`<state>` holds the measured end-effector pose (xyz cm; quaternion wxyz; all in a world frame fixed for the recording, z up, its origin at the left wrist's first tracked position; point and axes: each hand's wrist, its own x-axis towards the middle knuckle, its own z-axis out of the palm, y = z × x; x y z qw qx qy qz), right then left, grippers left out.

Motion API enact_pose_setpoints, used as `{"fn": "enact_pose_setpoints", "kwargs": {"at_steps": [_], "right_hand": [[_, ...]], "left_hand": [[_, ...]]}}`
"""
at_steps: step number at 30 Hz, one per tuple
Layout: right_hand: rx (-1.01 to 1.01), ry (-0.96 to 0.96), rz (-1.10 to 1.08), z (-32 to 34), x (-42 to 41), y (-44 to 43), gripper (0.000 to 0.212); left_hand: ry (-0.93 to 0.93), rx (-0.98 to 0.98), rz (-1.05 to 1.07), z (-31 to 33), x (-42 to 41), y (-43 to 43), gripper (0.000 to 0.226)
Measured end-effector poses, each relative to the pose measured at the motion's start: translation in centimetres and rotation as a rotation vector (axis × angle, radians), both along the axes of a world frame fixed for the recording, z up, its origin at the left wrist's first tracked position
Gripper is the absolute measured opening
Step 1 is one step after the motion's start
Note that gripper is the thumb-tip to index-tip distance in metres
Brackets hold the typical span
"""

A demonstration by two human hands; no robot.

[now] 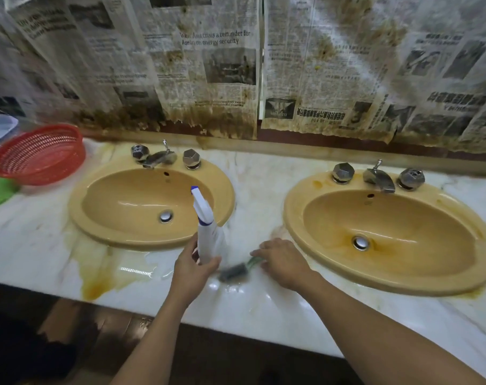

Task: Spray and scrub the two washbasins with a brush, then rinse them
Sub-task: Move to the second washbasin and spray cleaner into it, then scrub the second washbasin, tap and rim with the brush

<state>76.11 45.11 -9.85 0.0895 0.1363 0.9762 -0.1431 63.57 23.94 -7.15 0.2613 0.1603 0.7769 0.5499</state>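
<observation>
Mustard-yellow ceramic forms two oval sinks in a white marble counter (264, 173). The left basin (130, 201) looks fairly clean, while the right basin (403, 240) is stained brown around its drain. Between them, near the counter's front edge, my left hand (191, 270) wraps around the base of a white bottle (207, 234). It is upright, its blue-tipped nozzle aimed toward the left basin. Just right of the bottle, a brush (236, 270) lies on the wet counter, dark bristles toward my left hand, green handle under my right hand (283, 262). The fingers cover the handle; I cannot tell whether they grip it. A red basket (39, 154) sits far left.
</observation>
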Motion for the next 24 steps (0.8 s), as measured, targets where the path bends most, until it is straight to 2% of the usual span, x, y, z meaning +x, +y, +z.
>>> {"fn": "enact_pose_setpoints", "kwargs": {"at_steps": [5,11,15,16,19,21,24], "right_hand": [[0.063,0.078,-0.076,-1.0,0.9,0.1,0.034],[0.063,-0.013,-0.141,-0.6,1.8,0.9,0.032],[-0.058,-0.037,-0.202,0.4,2.9,2.0,0.02],[-0.107,-0.017,-0.248,0.8,3.3,2.3,0.016],[-0.201,0.049,-0.397,2.0,4.8,3.8,0.007],[-0.212,0.094,-0.467,2.5,6.0,4.8,0.009],[-0.221,0.15,-0.523,3.0,7.8,6.5,0.023]], "left_hand": [[-0.02,-0.017,-0.062,-0.9,0.1,0.0,0.062],[-0.013,-0.092,-0.112,-0.8,-0.2,0.1,0.061],[0.179,-0.309,-0.091,-2.1,1.1,0.5,0.033],[0.21,-0.392,-0.037,-2.7,1.6,0.5,0.034],[0.214,-0.537,0.068,-3.3,3.7,1.0,0.026],[0.301,-0.572,-0.008,-3.8,5.1,1.3,0.023],[0.382,-0.464,-0.097,-4.2,6.4,2.7,0.021]]}}
